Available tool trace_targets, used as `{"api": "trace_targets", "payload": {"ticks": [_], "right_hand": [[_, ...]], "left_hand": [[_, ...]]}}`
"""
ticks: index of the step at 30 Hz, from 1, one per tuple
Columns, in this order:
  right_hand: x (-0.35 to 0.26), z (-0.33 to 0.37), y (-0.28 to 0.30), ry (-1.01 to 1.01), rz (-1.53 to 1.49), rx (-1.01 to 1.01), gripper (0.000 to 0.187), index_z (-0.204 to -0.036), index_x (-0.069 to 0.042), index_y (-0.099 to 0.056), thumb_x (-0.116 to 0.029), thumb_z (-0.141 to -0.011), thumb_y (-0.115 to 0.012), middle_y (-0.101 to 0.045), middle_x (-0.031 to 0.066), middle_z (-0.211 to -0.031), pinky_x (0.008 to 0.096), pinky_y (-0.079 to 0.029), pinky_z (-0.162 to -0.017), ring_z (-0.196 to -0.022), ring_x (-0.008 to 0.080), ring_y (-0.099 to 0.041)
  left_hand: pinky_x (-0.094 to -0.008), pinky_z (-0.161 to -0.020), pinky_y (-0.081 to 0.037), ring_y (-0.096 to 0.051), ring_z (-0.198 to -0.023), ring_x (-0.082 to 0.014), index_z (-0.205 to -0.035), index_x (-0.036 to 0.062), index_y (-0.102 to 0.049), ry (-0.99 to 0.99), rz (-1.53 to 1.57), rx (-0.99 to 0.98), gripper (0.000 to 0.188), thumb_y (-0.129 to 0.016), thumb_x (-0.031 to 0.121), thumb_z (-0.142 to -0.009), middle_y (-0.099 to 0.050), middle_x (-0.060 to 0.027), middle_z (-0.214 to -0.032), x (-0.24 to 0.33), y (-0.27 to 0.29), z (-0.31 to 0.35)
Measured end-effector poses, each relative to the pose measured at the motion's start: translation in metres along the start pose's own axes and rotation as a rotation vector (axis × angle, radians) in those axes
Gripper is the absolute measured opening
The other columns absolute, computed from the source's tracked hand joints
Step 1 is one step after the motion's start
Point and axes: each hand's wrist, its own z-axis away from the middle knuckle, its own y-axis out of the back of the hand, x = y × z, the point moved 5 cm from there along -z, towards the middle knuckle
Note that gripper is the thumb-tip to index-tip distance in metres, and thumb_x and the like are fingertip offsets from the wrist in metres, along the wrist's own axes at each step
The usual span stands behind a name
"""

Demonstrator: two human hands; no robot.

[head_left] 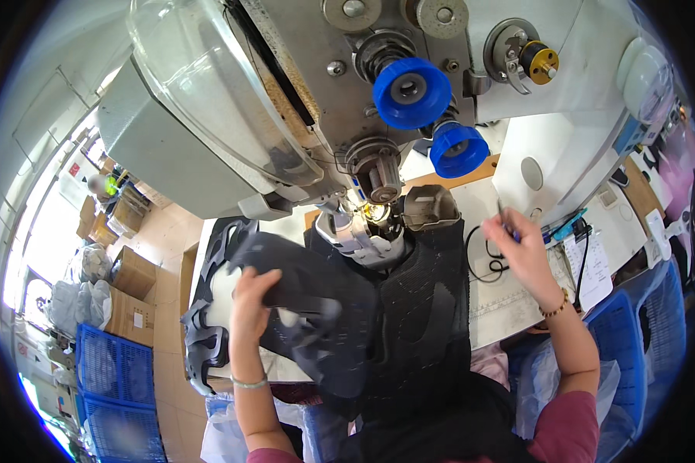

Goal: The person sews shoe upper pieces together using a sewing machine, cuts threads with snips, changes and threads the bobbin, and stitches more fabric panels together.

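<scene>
My left hand (251, 302) is closed on the edge of a dark sheet piece with cut-outs (340, 285), which is smeared by motion and tilted in front of the sewing machine. Beneath and beside it, a black perforated panel (417, 309) stretches from the machine's bed toward my lap. To the right, away from the fabric, my right hand (517, 243) pinches a thin pointed tool (500, 207), its kind mostly hidden by my fingers. The sewing machine's needle area (374, 212) is lit, just above the metal bed (363, 241). More black cut-out pieces (206, 347) hang at the table's left edge.
Two blue tension knobs (411, 92) jut from the machine head. A black cable (483, 270) loops on the white table (494, 309) beside a paper sheet (591, 270). Blue crates stand at left (116, 366) and right (625, 347); cardboard boxes (131, 312) sit on the floor.
</scene>
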Motion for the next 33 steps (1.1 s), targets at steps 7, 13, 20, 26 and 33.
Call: {"api": "trace_targets", "payload": {"ticks": [7,13,20,26,33], "right_hand": [[-0.030,0.034,-0.020,0.104,0.149,-0.195,0.022,-0.085,-0.003,-0.050,-0.022,-0.087,-0.062,-0.045,0.0031,-0.064,0.0240,-0.035,-0.054,-0.059,0.0095,-0.038],[-0.040,0.040,-0.035,0.325,0.339,0.006,0.029,-0.095,0.000,-0.051,-0.024,-0.084,-0.064,-0.052,0.0110,-0.076,0.0312,-0.044,-0.061,-0.064,0.0228,-0.053],[0.036,0.067,0.026,0.193,0.738,0.156,0.037,-0.106,0.003,-0.049,-0.017,-0.080,-0.066,-0.051,0.0171,-0.093,0.0381,-0.044,-0.074,-0.085,0.0323,-0.053],[0.042,0.078,0.033,0.282,0.878,0.304,0.037,-0.114,-0.001,-0.050,-0.009,-0.080,-0.062,-0.046,0.0167,-0.115,0.0394,-0.033,-0.096,-0.111,0.0330,-0.043],[0.020,0.069,0.000,0.370,0.575,0.176,0.027,-0.107,-0.004,-0.054,-0.007,-0.081,-0.060,-0.047,0.0150,-0.112,0.0409,-0.033,-0.095,-0.108,0.0317,-0.043]], "left_hand": [[-0.0302,-0.056,-0.044,-0.056,-0.057,-0.0178,-0.083,-0.0004,-0.064,-0.383,-1.061,0.217,0.018,-0.067,0.017,-0.080,-0.058,-0.0078,-0.063,0.051,-0.041,0.019],[-0.0325,-0.066,-0.047,-0.055,-0.077,-0.0238,-0.095,0.0033,-0.062,-1.098,-0.974,0.050,0.023,-0.071,0.012,-0.075,-0.054,-0.0095,-0.096,0.093,-0.132,0.050],[-0.0294,-0.064,-0.046,-0.054,-0.072,-0.0199,-0.092,0.0011,-0.062,-0.913,-0.699,-0.039,0.017,-0.068,0.008,-0.078,-0.053,-0.0085,-0.090,0.079,-0.134,0.025],[-0.0323,-0.067,-0.043,-0.051,-0.075,-0.0247,-0.086,-0.0009,-0.056,-1.033,-0.713,-0.044,0.010,-0.062,0.004,-0.081,-0.051,-0.0097,-0.083,0.079,-0.144,0.024],[-0.0319,-0.064,-0.043,-0.053,-0.073,-0.0214,-0.087,0.0019,-0.058,-0.889,-0.782,0.114,0.015,-0.066,0.011,-0.079,-0.050,-0.0074,-0.081,0.080,-0.148,0.040]]}}
